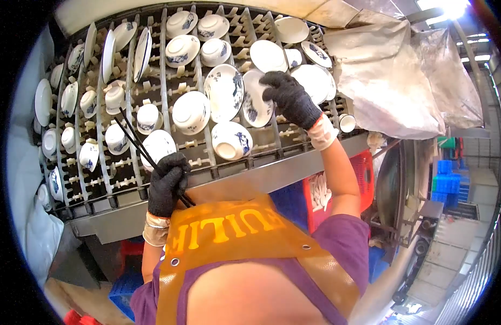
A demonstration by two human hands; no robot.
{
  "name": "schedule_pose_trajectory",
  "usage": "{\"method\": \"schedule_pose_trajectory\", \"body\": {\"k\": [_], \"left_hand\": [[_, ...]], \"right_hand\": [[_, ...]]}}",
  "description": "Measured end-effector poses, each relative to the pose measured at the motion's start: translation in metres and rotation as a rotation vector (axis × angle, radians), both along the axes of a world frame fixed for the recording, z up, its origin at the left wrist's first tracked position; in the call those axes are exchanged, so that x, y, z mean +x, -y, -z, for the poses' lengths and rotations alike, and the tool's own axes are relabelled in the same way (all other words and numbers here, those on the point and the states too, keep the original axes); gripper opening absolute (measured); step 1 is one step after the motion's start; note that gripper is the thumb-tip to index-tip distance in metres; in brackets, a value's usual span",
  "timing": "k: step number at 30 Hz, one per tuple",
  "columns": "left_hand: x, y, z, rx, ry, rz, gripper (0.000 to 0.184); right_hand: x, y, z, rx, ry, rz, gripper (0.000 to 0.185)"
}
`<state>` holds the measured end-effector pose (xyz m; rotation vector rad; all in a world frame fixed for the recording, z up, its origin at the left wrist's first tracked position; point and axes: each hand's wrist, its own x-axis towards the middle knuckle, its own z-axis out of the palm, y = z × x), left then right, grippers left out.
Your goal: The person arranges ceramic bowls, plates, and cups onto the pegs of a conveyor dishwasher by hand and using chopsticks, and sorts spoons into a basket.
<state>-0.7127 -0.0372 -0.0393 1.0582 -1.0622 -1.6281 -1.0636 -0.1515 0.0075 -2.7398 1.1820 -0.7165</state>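
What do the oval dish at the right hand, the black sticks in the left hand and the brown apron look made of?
Oval dish: probably glazed ceramic, glossy white with blue decoration.
Black sticks: plastic, wood or metal; dull dark finish leaves it open.
Brown apron: likely leather or imitation, showing grainy sheen.

Pegged rack (163, 59) bears white bowls (191, 112) and plates (108, 56) (some blue-patterned)

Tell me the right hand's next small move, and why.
I'd probably settle the right hand's grip on the rim of the oval dish nearest it: its fingertips are at that dish's edge, though firm contact is hard to judge, and the left hand is closed around dark sticks.
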Motion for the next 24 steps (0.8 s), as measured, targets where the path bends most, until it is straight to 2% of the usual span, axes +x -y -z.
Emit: {"method": "schedule_pose_trajectory", "body": {"k": [1, 2, 4, 5, 6, 8, 9, 10, 12, 13, 16, 17, 18, 20, 22, 23, 24], "left_hand": [[-0.001, 0.0, 0.0, 0.033, 0.001, 0.005, 0.024], [-0.002, 0.0, -0.001, 0.068, 0.005, 0.012, 0.024], [-0.005, 0.001, -0.001, 0.078, 0.0, 0.017, 0.023], [-0.009, 0.001, 0.003, 0.219, -0.268, -0.023, 0.023], [-0.008, 0.003, 0.002, 0.308, -0.389, -0.016, 0.023], [-0.015, 0.0, 0.003, 0.079, -0.024, -0.014, 0.023], [-0.018, 0.001, -0.004, 0.071, -0.046, -0.014, 0.024], [-0.022, 0.0, 0.003, 0.052, -0.014, -0.053, 0.023], [-0.023, 0.002, 0.003, 0.052, -0.004, -0.027, 0.022], [-0.025, 0.002, -0.001, 0.044, -0.007, -0.032, 0.022], [-0.039, 0.006, -0.012, 0.104, 0.033, -0.061, 0.023], [-0.038, 0.006, -0.009, 0.061, 0.031, -0.045, 0.023], [-0.037, 0.005, -0.006, 0.021, 0.031, -0.026, 0.023], [-0.038, 0.005, -0.006, 0.047, 0.031, -0.021, 0.022], [-0.042, 0.008, -0.005, 0.068, 0.023, -0.009, 0.022], [-0.045, 0.008, -0.005, 0.07, 0.02, -0.027, 0.021], [-0.047, 0.008, -0.005, 0.074, 0.018, -0.046, 0.02]], "right_hand": [[-0.002, 0.017, 0.009, 0.133, 0.087, 0.182, 0.023], [-0.01, 0.031, 0.009, -0.113, -0.024, 0.192, 0.031], [-0.027, 0.065, 0.037, -0.036, -0.079, 0.359, 0.043], [-0.032, 0.08, 0.058, -0.064, -0.153, 0.421, 0.047], [-0.031, 0.088, 0.072, -0.007, -0.255, 0.437, 0.05], [-0.037, 0.107, 0.102, 0.057, -0.26, 0.394, 0.056], [-0.034, 0.115, 0.101, 0.076, -0.192, 0.462, 0.062], [-0.033, 0.118, 0.101, 0.009, -0.194, 0.496, 0.059], [-0.015, 0.119, 0.085, 0.071, -0.304, 0.616, 0.053], [-0.017, 0.132, 0.104, -0.05, -0.431, 0.642, 0.048], [-0.006, 0.15, 0.073, -0.157, -0.4, 0.657, 0.042], [-0.013, 0.178, 0.064, -0.137, -0.483, 0.758, 0.031], [-0.018, 0.18, 0.041, -0.146, -0.279, 0.765, 0.022], [-0.015, 0.185, -0.005, -0.03, -0.224, 0.977, 0.022], [-0.028, 0.196, -0.018, -0.029, -0.092, 0.975, 0.023], [-0.029, 0.2, -0.019, 0.053, -0.038, 1.002, 0.027], [-0.041, 0.217, 0.005, 0.057, 0.029, 0.939, 0.03]]}}
